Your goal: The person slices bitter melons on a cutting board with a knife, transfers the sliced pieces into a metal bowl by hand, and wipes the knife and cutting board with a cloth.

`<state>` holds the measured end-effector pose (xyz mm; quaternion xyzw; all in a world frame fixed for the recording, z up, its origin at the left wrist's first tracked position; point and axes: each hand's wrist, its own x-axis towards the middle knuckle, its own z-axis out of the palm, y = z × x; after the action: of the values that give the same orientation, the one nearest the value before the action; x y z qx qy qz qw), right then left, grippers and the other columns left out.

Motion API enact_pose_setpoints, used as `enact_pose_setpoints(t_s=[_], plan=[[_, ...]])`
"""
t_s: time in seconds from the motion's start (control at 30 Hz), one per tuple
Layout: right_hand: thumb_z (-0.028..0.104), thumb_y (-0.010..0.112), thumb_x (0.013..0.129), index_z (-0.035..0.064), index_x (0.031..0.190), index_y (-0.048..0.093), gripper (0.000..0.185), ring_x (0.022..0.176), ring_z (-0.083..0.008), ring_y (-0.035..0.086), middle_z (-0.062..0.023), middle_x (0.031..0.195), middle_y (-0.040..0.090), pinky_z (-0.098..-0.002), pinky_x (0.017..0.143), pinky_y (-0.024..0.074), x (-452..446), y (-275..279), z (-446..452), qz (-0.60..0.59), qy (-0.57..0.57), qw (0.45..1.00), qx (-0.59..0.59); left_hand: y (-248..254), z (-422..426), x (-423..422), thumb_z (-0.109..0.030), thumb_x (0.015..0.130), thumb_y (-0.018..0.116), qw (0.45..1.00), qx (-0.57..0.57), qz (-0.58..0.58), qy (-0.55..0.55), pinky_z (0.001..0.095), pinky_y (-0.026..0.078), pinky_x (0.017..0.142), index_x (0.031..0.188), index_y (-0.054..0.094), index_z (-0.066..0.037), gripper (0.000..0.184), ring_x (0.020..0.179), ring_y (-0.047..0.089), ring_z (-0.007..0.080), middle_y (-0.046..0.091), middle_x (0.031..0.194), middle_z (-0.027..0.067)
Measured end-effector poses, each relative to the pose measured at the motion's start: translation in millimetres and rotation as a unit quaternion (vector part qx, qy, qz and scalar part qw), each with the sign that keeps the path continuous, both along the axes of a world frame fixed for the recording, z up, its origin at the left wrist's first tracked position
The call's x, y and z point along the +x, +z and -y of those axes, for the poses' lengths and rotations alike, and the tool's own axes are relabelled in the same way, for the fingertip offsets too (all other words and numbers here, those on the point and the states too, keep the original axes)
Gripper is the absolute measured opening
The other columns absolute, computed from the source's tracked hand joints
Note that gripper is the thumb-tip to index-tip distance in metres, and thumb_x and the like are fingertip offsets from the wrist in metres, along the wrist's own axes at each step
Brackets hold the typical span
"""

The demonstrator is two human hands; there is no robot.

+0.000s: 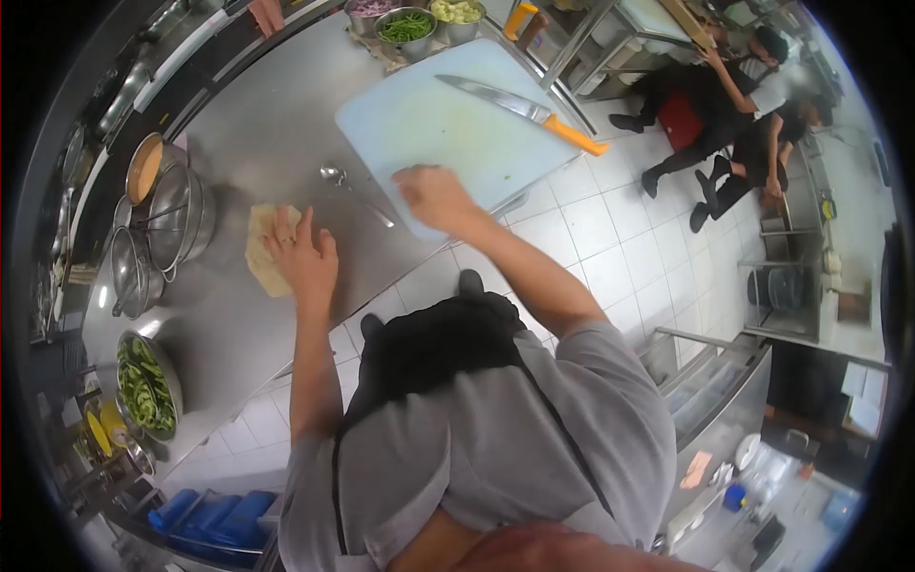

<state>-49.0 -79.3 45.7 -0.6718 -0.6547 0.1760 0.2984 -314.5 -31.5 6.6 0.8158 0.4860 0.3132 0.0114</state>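
My left hand (303, 255) lies flat with fingers spread on a pale beige cloth (264, 250) on the steel table. My right hand (434, 198) is over the near left edge of the light-blue cutting board (429, 114). Its fingers are curled in, and whatever they may hold is hidden. A knife (524, 111) with an orange handle rests across the far right part of the board, its handle end past the board's edge. Between my two hands a metal spoon (356, 195) lies on the table.
Metal bowls of chopped green vegetables (407, 29) and pale chunks (457, 13) stand beyond the board. Strainers (176, 219) and a bowl of green slices (148, 386) are at left on the steel table (243, 334). Two people (729, 95) sit at far right.
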Motion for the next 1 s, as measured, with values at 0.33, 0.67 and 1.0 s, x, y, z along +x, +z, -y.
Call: enact_pose_setpoints(t_s=[0.33, 0.67, 1.0], plan=[[0.006, 0.062, 0.083, 0.0164, 0.131, 0.056, 0.049, 0.096, -0.0394, 0.066, -0.0189, 0.098, 0.064, -0.0499, 0.078, 0.0541, 265.6, -26.9, 39.1, 0.325, -0.144, 0.933, -0.054, -34.5, -4.9, -28.5, -0.017, 0.087, 0.071, 0.961, -0.019, -0.056, 0.269, 0.0556, 0.035, 0.113, 0.143, 0.056, -0.015, 0.058, 0.141, 0.036, 0.0465, 0.045, 0.151, 0.0242], [0.002, 0.064, 0.083, 0.0177, 0.141, 0.056, 0.06, 0.088, -0.0425, 0.068, -0.0228, 0.108, 0.065, -0.0476, 0.079, 0.0565, 164.6, 42.1, 84.3, 0.013, -0.092, 0.994, 0.051, 9.2, -10.9, -20.9, -0.022, 0.098, 0.064, 0.486, -0.281, 0.826, -0.054, 0.0513, 0.049, 0.107, 0.146, 0.048, -0.006, 0.054, 0.13, 0.056, 0.0364, 0.055, 0.145, 0.0166], [0.004, 0.067, 0.079, 0.0131, 0.136, 0.06, 0.058, 0.082, -0.0341, 0.063, -0.0139, 0.096, 0.055, -0.0439, 0.064, 0.0561, -55.2, 72.8, 28.9, 0.128, 0.069, 0.96, 0.239, 71.0, 65.0, 92.4, -0.029, 0.106, 0.054, 0.308, -0.371, 0.852, -0.205, 0.0454, 0.051, 0.105, 0.138, 0.053, -0.003, 0.042, 0.122, 0.061, 0.0302, 0.062, 0.133, 0.0155]])
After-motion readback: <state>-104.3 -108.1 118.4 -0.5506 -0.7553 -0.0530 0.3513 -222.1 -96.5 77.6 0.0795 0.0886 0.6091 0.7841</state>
